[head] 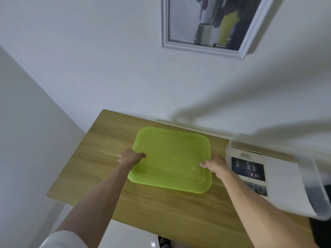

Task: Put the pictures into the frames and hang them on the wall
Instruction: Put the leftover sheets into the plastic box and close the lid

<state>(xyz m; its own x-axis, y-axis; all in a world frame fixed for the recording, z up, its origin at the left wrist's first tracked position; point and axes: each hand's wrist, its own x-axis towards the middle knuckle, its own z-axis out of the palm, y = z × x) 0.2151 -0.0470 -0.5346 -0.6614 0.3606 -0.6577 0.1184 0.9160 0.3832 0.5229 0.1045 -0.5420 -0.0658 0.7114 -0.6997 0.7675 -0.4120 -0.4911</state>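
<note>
1. Tray (pixel 172 158): lime green, shallow, nothing in it. It lies flat near the middle of the table (pixel 107 140), long side toward the person.
2. Left hand (pixel 131 156): grip clamped on the tray's left rim, thumb over the top edge and fingers curled under or behind it. Most of the fingers are hidden by the hand's back.
3. Right hand (pixel 215 164): grip clamped on the tray's right rim in mirror fashion. A hold on both rims suits lifting or sliding the tray level, probably to make working room. Whether the tray rests on the table or is just off it cannot be told.
4. Frame (pixel 206 31): white moulding with a picture (pixel 209 22) already in it, hanging on the wall (pixel 89 59) above the table's far edge. It looks tilted, though the wide lens may cause that. Its top and right side are cut off, and the picture's subject is unclear.
5. Bin (pixel 318 178): clear plastic, at the table's right end, partly out of view. It seems to hold the supply.
6. Sheets (pixel 250 169): a printed page headed "SAFETY" with dark photographs lies beside a blank white sheet. Both rest on or in the bin; which one cannot be told. These are probably pictures awaiting frames.
7. No empty frame is in view.
8. Shoe (pixel 163 241): dark, on the floor below the table's near edge.
</note>
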